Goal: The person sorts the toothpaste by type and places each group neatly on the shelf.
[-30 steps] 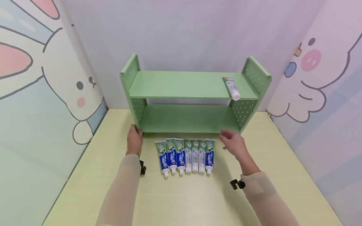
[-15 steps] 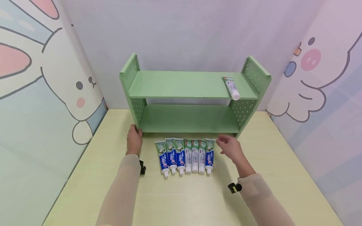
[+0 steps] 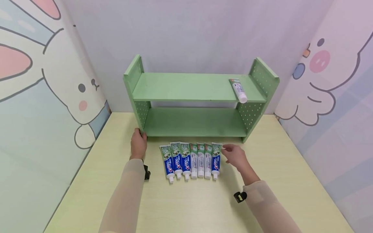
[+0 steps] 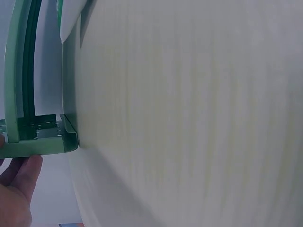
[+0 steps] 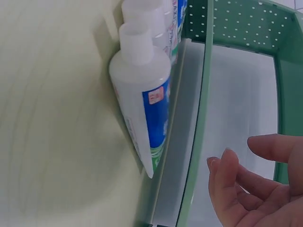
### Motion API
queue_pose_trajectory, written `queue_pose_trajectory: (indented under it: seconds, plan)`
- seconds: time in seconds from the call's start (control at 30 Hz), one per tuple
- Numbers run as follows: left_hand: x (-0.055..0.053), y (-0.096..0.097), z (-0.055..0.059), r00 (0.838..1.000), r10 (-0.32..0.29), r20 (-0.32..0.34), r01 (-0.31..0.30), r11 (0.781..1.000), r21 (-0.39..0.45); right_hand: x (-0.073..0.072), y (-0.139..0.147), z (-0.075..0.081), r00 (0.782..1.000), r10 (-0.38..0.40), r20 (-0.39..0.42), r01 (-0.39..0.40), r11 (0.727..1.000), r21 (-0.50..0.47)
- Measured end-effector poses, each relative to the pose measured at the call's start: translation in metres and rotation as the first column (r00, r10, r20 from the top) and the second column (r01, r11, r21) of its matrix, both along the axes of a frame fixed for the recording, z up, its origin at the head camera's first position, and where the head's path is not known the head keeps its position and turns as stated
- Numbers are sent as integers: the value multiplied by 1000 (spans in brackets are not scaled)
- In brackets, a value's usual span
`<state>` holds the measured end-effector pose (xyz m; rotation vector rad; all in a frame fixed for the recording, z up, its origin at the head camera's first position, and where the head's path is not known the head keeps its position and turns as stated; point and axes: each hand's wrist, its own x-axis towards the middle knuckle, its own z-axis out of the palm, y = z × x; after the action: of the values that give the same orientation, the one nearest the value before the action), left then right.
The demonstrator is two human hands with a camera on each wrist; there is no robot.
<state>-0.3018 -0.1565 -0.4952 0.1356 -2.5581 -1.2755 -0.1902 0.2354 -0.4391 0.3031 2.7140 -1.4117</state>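
Note:
A row of several toothpaste tubes lies on the table, caps toward me. Blue-and-green toothpaste tubes (image 3: 186,161) are at both ends, with three white-and-green tubes (image 3: 201,161) between them. My right hand (image 3: 235,157) hovers beside the top end of the rightmost blue toothpaste tube (image 3: 216,160); in the right wrist view its thumb and fingers are apart with nothing between them. My left hand (image 3: 138,144) holds the lower left corner of the green shelf (image 3: 189,121), fingers on either side of its side panel (image 4: 38,147) in the left wrist view.
One white-and-green toothpaste tube (image 3: 239,91) lies on the shelf's upper board (image 3: 180,86) at the right, its cap reaching over the front edge. Walls with cartoon animals close in the table (image 3: 186,207) at the back and both sides.
My right hand has moved down and slightly left, from the shelf's lower right front edge to the rightmost toothpaste tube. The left hand stays on the shelf.

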Motion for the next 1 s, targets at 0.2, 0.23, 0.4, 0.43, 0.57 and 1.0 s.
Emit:
queue_pose_trajectory:
  seconds: [0.2, 0.23, 0.4, 0.43, 0.57, 1.0]
  plan:
    - [2, 1, 2, 1000, -4, -17, 4, 1000, 0, 2, -3, -6, 999, 0, 41, -1, 1000, 23]
    - [2, 1, 2, 1000, -4, -18, 4, 1000, 0, 3, -4, -7, 999, 3, 45, -4, 1000, 29]
    - [2, 1, 2, 1000, -2, -22, 2, 1000, 0, 3, -6, -11, 997, 0, 71, -3, 999, 46]
    - [3, 1, 3, 1000, -3, -22, 3, 1000, 3, 4, -6, -11, 997, 1, 76, -5, 999, 49]
    - [3, 1, 4, 1000, -6, -22, 6, 1000, 5, 4, -8, -14, 995, 5, 95, -11, 998, 59]
    - [3, 1, 3, 1000, 2, -23, -3, 1000, -7, 4, -12, -25, 987, 18, 159, -32, 996, 89]
